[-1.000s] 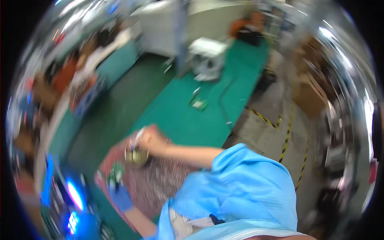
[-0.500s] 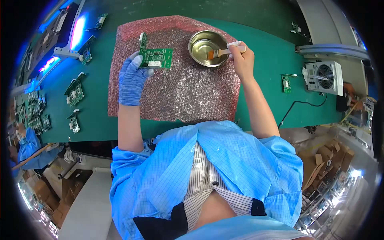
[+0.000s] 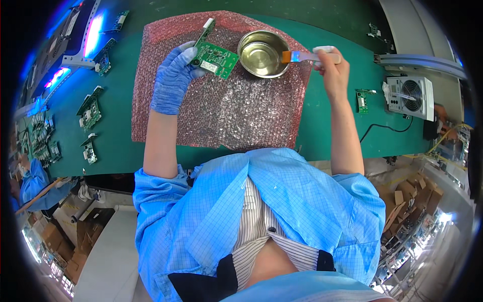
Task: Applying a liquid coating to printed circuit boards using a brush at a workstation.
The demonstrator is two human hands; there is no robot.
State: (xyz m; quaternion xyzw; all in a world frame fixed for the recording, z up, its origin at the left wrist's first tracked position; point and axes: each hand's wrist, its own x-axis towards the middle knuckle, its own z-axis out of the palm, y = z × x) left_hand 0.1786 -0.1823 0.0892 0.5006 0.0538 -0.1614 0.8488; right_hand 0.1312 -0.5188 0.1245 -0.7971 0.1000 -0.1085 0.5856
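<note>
An electronics assembly workshop: green anti-static bench mat [image 3: 332,136], loose circuit boards [image 3: 89,108], a small benchtop fan unit [image 3: 408,96].

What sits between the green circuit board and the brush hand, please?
In the head view, the metal bowl sits between the circuit board and right hand.

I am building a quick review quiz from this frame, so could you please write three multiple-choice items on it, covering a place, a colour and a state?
1. Where is the metal bowl?
A. on the pink bubble wrap
B. on the floor
C. on the fan unit

2. What colour is the glove on the left hand?
A. red
B. blue
C. black

3. What is the right hand doing?
A. resting empty
B. holding a brush
C. holding the circuit board

A: bowl stands on the wrap. B: glove is blue. B: brush bristles reach over the bowl's rim.
</note>
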